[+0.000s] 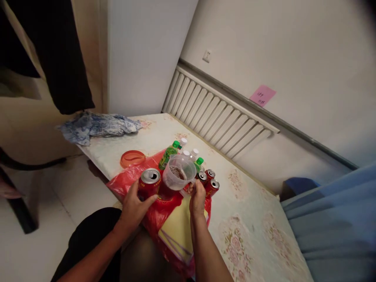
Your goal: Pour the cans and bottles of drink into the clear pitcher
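My left hand [133,207] is wrapped round an opened red drink can [149,182], held upright. To its right my right hand [196,196] grips the handle of a clear plastic measuring jug [179,172]. Dark, foamy liquid lies in the jug, which tilts a little. The can and the jug are side by side, close together. Beyond the jug stand several bottles, among them a green-labelled bottle [168,156] with a green cap. Several more opened red cans [212,188] are grouped just right of my right hand. A yellow cloth [178,229] lies below the jug.
A red plastic bag [123,180] is spread on the floral-covered table [235,239]. An orange-red lid [132,158] lies at the left edge, with a blue patterned cloth [102,127] behind it. A radiator [217,111] runs along the wall; a blue curtain [343,219] hangs at right.
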`<state>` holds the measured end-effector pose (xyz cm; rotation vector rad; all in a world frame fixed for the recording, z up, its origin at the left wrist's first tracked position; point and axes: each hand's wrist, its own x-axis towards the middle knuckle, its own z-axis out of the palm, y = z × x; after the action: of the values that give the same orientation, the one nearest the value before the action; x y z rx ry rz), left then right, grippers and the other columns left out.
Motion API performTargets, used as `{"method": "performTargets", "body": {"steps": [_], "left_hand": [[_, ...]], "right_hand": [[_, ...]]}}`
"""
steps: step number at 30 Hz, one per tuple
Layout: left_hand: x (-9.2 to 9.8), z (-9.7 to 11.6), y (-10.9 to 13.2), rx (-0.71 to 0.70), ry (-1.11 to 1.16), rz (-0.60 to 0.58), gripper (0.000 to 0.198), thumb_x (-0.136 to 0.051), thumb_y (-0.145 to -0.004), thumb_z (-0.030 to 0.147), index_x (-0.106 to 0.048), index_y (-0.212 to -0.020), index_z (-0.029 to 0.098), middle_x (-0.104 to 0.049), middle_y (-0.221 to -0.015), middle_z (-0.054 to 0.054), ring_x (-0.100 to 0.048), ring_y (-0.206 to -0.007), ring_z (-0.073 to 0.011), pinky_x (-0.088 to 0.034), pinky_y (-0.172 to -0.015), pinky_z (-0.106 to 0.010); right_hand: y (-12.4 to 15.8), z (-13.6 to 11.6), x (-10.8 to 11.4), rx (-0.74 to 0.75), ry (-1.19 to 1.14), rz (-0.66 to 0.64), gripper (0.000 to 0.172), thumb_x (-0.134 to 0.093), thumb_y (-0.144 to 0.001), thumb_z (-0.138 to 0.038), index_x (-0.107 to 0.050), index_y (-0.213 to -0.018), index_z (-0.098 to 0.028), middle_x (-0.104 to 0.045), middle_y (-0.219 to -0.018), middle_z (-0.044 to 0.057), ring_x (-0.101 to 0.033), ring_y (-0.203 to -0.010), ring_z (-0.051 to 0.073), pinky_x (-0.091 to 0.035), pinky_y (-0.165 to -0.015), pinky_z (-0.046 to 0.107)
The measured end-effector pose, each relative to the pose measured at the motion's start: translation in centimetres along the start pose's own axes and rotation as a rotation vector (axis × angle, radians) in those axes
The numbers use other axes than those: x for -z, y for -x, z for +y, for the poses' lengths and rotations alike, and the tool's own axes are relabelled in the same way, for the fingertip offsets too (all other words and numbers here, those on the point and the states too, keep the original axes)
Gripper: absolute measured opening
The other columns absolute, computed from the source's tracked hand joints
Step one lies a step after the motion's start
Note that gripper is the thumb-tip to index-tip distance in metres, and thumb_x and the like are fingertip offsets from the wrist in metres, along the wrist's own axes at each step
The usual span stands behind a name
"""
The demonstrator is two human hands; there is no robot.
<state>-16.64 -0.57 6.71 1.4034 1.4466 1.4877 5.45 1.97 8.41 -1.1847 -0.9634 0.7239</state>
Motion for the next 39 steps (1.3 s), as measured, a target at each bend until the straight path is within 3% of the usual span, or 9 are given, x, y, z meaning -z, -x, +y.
{"method": "performTargets", "body": {"steps": [3,7,15,21,27,30,33,36,39], "left_hand": [[-0.2,0.9,2.2,0.025,0.087,-0.100,0.071,-0.075,-0.067,0.042,-0.051,-0.130,0.017,-0.063,-0.127,-0.013,-0.060,-0.119,-0.0331,-0.045,-0.105,-0.052],[-1.1,2.3,4.5,0.005,0.178,-0.194,0.073,-0.077,-0.065,0.038,-0.052,-0.131,0.018,-0.063,-0.130,-0.013,-0.059,-0.121,-0.0331,-0.044,-0.106,-0.052],[-4.8,3.6,8.7,-0.071,0.238,-0.419,0.077,-0.082,-0.060,0.037,-0.054,-0.129,0.017,-0.065,-0.128,-0.014,-0.059,-0.119,-0.0348,-0.046,-0.104,-0.051],[-6.6,4.7,12.3,-0.084,0.276,-0.692,0.077,-0.078,-0.063,0.025,-0.051,-0.135,0.018,-0.061,-0.134,-0.013,-0.056,-0.124,-0.0322,-0.044,-0.107,-0.047],[-8.3,3.0,14.2,-0.106,0.309,-0.991,0.092,-0.075,-0.061,0.016,-0.040,-0.145,0.020,-0.056,-0.140,-0.011,-0.054,-0.126,-0.0314,-0.045,-0.107,-0.045],[-9.7,0.7,13.4,-0.206,0.128,-0.954,0.083,-0.074,-0.063,0.024,-0.046,-0.141,0.021,-0.053,-0.144,-0.012,-0.050,-0.130,-0.0319,-0.041,-0.111,-0.048],[-11.3,-1.2,11.4,-0.294,-0.137,-0.832,0.052,-0.058,-0.082,0.034,-0.055,-0.131,0.019,-0.060,-0.134,-0.014,-0.055,-0.124,-0.0290,-0.043,-0.109,-0.048],[-13.3,-1.9,9.2,-0.503,-0.425,-0.716,0.038,-0.043,-0.092,0.029,-0.059,-0.124,0.016,-0.064,-0.127,-0.013,-0.057,-0.120,-0.0256,-0.045,-0.105,-0.043],[-15.2,-2.0,7.7,-0.556,-0.494,-0.710,0.032,-0.040,-0.092,0.022,-0.062,-0.114,0.015,-0.065,-0.117,-0.014,-0.057,-0.112,-0.0258,-0.045,-0.102,-0.043]], "right_hand": [[0.8,-1.3,1.4,-0.002,0.054,0.101,0.035,-0.054,-0.087,-0.052,-0.063,-0.093,-0.018,-0.066,-0.088,0.002,-0.060,-0.080,0.016,-0.047,-0.072,0.027],[4.4,-3.0,3.9,-0.049,0.163,0.196,0.050,-0.065,-0.079,-0.049,-0.062,-0.117,-0.017,-0.069,-0.108,0.009,-0.065,-0.097,0.022,-0.051,-0.084,0.033],[12.9,-6.4,5.9,-0.068,0.103,-0.240,0.073,-0.076,-0.061,-0.019,-0.058,-0.131,-0.021,-0.065,-0.129,0.008,-0.062,-0.117,0.027,-0.054,-0.095,0.038],[15.1,-8.9,9.0,-0.082,0.237,-0.205,0.073,-0.071,-0.055,-0.007,-0.062,-0.126,-0.021,-0.069,-0.123,0.004,-0.063,-0.117,0.026,-0.048,-0.104,0.036],[16.5,-6.3,12.9,-0.122,0.256,-0.092,0.065,-0.074,-0.054,-0.011,-0.066,-0.117,-0.019,-0.073,-0.114,0.006,-0.066,-0.110,0.028,-0.051,-0.100,0.039],[15.9,-5.0,14.9,-0.137,0.212,0.033,0.060,-0.077,-0.054,-0.018,-0.068,-0.113,-0.018,-0.074,-0.110,0.007,-0.069,-0.103,0.028,-0.055,-0.092,0.040],[14.6,-4.4,16.8,-0.147,0.162,0.113,0.054,-0.078,-0.058,-0.025,-0.068,-0.110,-0.016,-0.076,-0.102,0.008,-0.071,-0.092,0.026,-0.057,-0.085,0.037],[13.0,-3.9,18.6,-0.120,0.180,0.177,0.050,-0.079,-0.059,-0.028,-0.070,-0.107,-0.017,-0.076,-0.096,0.005,-0.070,-0.087,0.024,-0.055,-0.081,0.034],[11.5,-3.0,20.0,-0.117,0.177,0.229,0.046,-0.079,-0.060,-0.030,-0.071,-0.102,-0.016,-0.075,-0.089,0.004,-0.068,-0.081,0.021,-0.054,-0.077,0.032]]}}
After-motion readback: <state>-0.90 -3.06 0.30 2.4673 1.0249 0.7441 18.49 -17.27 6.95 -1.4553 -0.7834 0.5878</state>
